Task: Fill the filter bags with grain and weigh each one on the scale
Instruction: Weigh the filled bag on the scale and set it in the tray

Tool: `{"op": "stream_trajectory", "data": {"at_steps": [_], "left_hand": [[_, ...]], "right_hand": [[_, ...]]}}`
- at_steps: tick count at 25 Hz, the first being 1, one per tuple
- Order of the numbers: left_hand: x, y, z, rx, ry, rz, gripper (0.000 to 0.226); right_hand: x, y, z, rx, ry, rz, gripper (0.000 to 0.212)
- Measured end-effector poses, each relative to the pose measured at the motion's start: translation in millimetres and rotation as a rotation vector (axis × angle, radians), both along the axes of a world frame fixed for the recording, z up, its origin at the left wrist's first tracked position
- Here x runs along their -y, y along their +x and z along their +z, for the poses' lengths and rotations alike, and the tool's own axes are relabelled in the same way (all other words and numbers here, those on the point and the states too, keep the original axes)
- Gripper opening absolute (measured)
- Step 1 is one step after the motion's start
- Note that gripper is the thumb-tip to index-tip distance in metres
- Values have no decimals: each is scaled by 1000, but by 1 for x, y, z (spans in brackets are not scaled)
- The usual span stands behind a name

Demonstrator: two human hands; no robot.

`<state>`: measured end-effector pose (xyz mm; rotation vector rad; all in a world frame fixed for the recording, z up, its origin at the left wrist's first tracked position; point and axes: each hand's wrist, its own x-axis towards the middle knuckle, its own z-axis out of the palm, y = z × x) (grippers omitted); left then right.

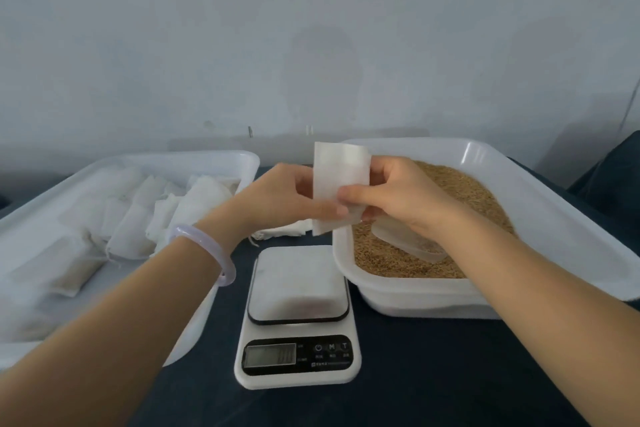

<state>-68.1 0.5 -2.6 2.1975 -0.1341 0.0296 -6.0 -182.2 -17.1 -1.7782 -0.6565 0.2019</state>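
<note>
While I hold it with both hands, the filter bag is up in the air, flat and roughly upright, past the far end of the scale and at the left rim of the grain tray.

Left hand: thumb and fingers pinch the bag's left and lower edge. Pale bangle on that wrist.
Right hand: thumb on the bag's front, fingers curled behind it, gripping its right side.

Scale stands mid-bench near the front edge, white platform with nothing on it; the display is too blurred to read.

Grain tray is on the right side of the bench, just beside the scale. Grain covers its floor, and a clear plastic scoop lies in it under my right hand.

White bag tray is on the left side, holding a heap of white bags. One more loose bag lies on the dark bench between the trays, beyond the scale.
</note>
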Motion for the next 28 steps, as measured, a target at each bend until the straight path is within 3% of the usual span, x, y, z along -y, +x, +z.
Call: {"op": "stream_trajectory", "data": {"at_steps": [2, 6, 9, 11, 21, 24, 28], "left_hand": [[-15, -4, 2, 17, 38, 81, 9], [-34, -11, -11, -79, 236, 73, 14], [-35, -10, -21, -143, 427, 51, 13], [-35, -7, -26, -144, 522, 57, 22], [-28, -3, -36, -173, 702, -5, 27], [-25, 1, -39, -161, 760, -13, 15], [-24, 0, -41, -138, 800, -40, 27]], "right_hand": [[-22, -6, 3, 51, -65, 16, 28], [-49, -11, -5, 294, -471, 107, 27], [-61, -14, -15, 455, -697, 118, 46], [-66, -15, -19, 558, -843, 143, 46], [-83, -12, -26, 596, -1137, 175, 43], [-86, -12, -25, 599, -1169, 163, 43], [-86, -14, -26, 612, -1162, 157, 41]]}}
